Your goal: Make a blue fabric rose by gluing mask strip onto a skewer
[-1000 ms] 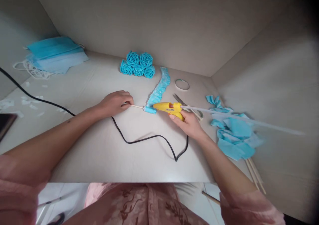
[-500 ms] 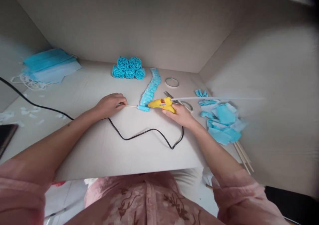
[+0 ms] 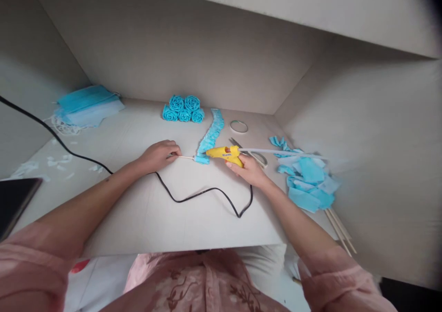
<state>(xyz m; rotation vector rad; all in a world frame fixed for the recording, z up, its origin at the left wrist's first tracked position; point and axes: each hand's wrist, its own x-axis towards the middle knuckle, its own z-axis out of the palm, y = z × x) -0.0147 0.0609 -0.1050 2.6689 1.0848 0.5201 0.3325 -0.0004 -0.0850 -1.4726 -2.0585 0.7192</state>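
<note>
My left hand (image 3: 159,155) pinches a thin pale wooden stick (image 3: 186,157). The stick's far end lies in the rolled end of a ruffled blue strip (image 3: 211,135), which stretches away across the table. In my right hand (image 3: 249,168) is a yellow glue gun (image 3: 226,153), its nozzle pointing left at the strip just above the roll; whether it touches I cannot tell. A long clear glue stick (image 3: 276,151) juts from the gun's back. Scissors (image 3: 257,157) lie behind my right hand, partly hidden by it.
Several rolled blue rosettes (image 3: 184,109) are stacked at the back. Blue face masks (image 3: 88,107) lie back left, white scraps (image 3: 58,160) nearer. A tape ring (image 3: 239,127), blue cloth pieces (image 3: 309,178) and wooden sticks (image 3: 340,229) are on the right. A black cord (image 3: 193,196) crosses the table.
The camera view has tilted up, so everything sits lower in it. The glue gun's nozzle is slightly farther above the roll on the strip. Both hands keep their holds.
</note>
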